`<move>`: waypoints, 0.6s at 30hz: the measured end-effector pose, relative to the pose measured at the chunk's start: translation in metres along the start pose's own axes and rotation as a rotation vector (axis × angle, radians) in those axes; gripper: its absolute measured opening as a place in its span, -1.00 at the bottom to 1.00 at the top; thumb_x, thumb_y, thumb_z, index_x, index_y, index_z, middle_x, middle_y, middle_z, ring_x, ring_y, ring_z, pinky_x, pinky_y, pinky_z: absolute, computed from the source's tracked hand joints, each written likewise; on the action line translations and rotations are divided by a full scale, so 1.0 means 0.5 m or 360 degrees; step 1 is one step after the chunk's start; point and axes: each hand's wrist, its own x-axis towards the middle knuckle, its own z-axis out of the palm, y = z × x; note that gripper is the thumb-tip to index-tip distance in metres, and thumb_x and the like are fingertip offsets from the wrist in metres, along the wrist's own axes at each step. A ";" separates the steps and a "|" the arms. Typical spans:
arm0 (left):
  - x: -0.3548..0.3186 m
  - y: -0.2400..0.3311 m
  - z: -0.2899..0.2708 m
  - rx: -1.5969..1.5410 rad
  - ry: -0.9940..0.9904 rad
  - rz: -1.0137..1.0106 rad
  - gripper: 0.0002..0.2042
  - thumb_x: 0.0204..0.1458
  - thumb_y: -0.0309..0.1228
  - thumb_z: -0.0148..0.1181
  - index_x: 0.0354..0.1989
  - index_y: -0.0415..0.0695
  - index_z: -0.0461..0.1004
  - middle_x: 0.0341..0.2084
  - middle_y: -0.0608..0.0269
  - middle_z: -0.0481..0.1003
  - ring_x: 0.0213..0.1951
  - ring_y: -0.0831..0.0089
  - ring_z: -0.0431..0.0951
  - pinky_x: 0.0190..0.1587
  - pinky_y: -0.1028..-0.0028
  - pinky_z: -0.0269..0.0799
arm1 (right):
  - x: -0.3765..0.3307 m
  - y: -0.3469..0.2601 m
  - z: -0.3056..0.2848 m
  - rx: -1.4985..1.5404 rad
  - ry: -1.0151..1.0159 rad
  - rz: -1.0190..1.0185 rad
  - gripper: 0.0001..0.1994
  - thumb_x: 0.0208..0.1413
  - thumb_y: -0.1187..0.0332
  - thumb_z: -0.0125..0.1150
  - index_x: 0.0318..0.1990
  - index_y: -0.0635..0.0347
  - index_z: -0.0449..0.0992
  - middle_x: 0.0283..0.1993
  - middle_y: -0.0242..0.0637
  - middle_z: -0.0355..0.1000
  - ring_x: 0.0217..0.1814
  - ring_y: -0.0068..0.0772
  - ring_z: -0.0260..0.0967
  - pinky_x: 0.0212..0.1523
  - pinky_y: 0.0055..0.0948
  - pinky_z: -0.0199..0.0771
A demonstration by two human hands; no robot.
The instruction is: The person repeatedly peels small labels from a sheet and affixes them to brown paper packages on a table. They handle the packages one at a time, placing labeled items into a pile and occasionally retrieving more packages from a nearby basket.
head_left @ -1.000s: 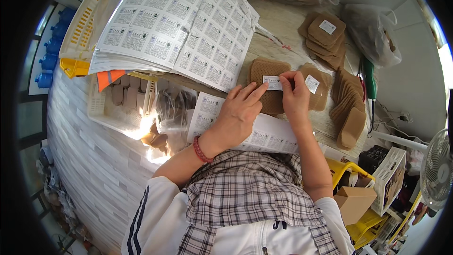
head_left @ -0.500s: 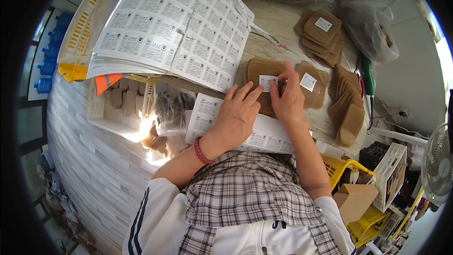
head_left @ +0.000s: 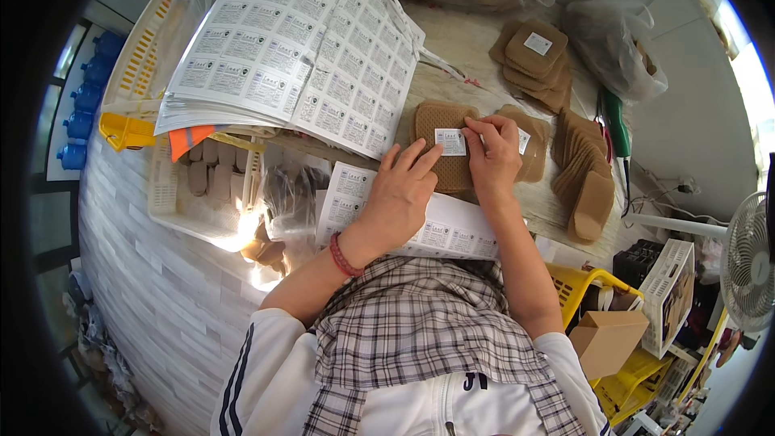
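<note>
One white label (head_left: pixel 450 142) lies on the netted brown pad (head_left: pixel 449 172), between the fingertips of both hands. The left hand (head_left: pixel 397 198) is spread, a fingertip at the label's left edge; the right hand (head_left: pixel 498 163) has thumb and forefinger drawn close together at the label's upper right, though whether they pinch its corner I cannot tell. Judging by this, the step is seating the label: best to hold the left edge with light pressure, square the label to the pad's sides, then stroke toward the right so no bubble or lifted corner is left. The coarse surface probably calls for firm pressing along every edge. Just right of that pad, partly behind the right hand, lie more brown pads (head_left: pixel 534 163), so the right elbow has little sideways slack; beyond them stands a leaning row of pads (head_left: pixel 583 157) that a knock could topple. On the near side, a label sheet (head_left: pixel 345 196) runs beneath the left wrist, easily dragged by a sleeve. Up and left, the thick stack of sheets (head_left: pixel 266 32) limits reach. Bare table (head_left: pixel 452 52) opens ahead, between that stack and the far pile of pads (head_left: pixel 539 66), giving the freest way out.
</note>
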 end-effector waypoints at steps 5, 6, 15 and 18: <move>-0.003 -0.003 -0.001 -0.0018 -0.0010 0.0009 -0.92 0.01 -0.56 0.08 -0.48 -0.30 0.46 0.22 -0.12 0.36 0.29 -0.06 0.26 0.32 0.01 0.10 | 0.006 0.000 0.006 0.0006 0.0040 -0.0062 -0.91 0.02 0.46 0.35 -0.31 0.13 0.58 -0.24 -0.30 0.45 -0.22 -0.23 0.44 -0.27 -0.30 0.47; -0.005 -0.004 -0.001 -0.0024 -0.0015 0.0014 -0.92 0.01 -0.56 0.08 -0.48 -0.30 0.46 0.22 -0.13 0.35 0.30 -0.07 0.26 0.32 0.00 0.10 | 0.009 0.001 0.007 0.0009 0.0077 -0.0133 -0.92 0.03 0.48 0.34 -0.31 0.14 0.56 -0.25 -0.28 0.45 -0.22 -0.20 0.45 -0.27 -0.30 0.47; -0.017 -0.013 0.006 -0.0114 0.0030 -0.0001 -0.93 0.06 -0.55 0.08 -0.43 -0.28 0.44 0.22 -0.24 0.32 0.33 -0.14 0.21 0.32 0.00 0.11 | 0.016 0.017 -0.060 0.0245 0.0041 0.0092 -0.93 0.25 0.46 0.15 -0.17 0.15 0.42 -0.32 -0.09 0.52 -0.30 -0.03 0.52 -0.29 -0.19 0.49; -0.017 -0.009 -0.003 -0.0156 0.0159 0.0049 -0.94 0.05 -0.55 0.10 -0.43 -0.27 0.45 0.04 -0.13 0.43 0.19 -0.08 0.34 0.22 0.08 0.23 | 0.050 0.047 -0.145 -0.0088 0.0234 0.0168 -0.93 0.29 0.41 0.11 -0.14 0.13 0.40 -0.32 -0.09 0.53 -0.28 0.01 0.54 -0.32 -0.19 0.50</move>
